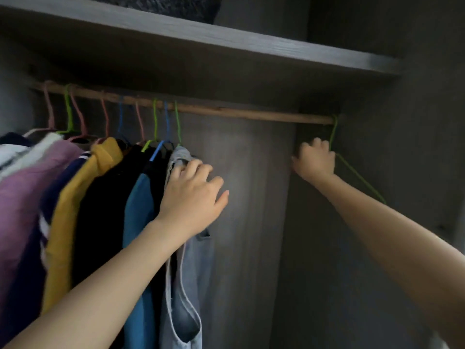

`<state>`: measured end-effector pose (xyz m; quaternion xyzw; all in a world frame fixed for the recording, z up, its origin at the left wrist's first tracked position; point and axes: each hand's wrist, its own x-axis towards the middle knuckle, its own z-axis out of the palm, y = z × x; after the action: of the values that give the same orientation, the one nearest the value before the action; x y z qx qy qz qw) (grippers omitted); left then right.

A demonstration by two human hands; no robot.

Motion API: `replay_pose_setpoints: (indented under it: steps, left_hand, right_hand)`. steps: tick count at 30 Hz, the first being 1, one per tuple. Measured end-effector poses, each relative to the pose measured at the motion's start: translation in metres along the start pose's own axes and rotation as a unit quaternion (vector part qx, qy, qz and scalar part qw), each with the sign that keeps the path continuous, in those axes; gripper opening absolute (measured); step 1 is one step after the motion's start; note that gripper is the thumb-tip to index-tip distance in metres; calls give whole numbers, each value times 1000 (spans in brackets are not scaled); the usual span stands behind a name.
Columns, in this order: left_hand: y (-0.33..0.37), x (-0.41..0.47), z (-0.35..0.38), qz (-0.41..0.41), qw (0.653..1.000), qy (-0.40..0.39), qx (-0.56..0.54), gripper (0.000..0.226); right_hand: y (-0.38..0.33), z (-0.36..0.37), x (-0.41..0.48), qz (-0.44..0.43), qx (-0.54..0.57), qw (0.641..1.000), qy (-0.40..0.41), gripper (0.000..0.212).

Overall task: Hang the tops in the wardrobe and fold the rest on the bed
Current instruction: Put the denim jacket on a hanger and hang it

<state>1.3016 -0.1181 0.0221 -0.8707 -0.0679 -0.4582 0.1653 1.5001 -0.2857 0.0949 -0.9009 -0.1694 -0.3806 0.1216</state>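
Observation:
Several tops hang on coloured hangers along the left half of the wooden rail (226,112) inside the wardrobe. The rightmost is a grey-blue sleeveless top (183,306) on a green hanger. My left hand (192,195) rests against that top's shoulder with relaxed fingers. At the rail's far right end hangs an empty green wire hanger (357,176). My right hand (314,158) grips this hanger just below its hook.
A grey shelf (226,39) runs above the rail with a dark bundle on it. The wardrobe's back panel (251,197) and right side wall (415,147) close in the space. Between the hung tops and the empty hanger the rail is bare.

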Motion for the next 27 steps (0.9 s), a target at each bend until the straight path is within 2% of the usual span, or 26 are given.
replay_pose_setpoints:
  steps: [2,6,11,15,18,22,27]
  left_hand:
    - [16,5,5,9,1000,-11,13,43]
    - [43,10,13,16,998,-58,-11,29]
    - [65,5,24,8,993,-106,-59,41]
    - [60,-3,35,-13,986,-146,-84,43]
    - [53,-10,43,-28,983,-159,-86,43]
    - [50,-10,52,-47,979,-172,-96,42]
    - [53,-3,63,-78,975,-164,-131,41]
  right_hand:
    - [43,-9,-13,38,-56,998,-10,45]
    - [97,-17,-37,112,-98,985,-91,49]
    - [109,-13,-50,126,-81,979,-137,36]
    - [106,-8,-55,113,-117,974,-159,31]
    - [97,-9,-55,97,-130,981,-108,23]
    - [88,-14,-51,84,-80,993,-14,16]
    - [87,-18,-50,47,-71,996,15,21]
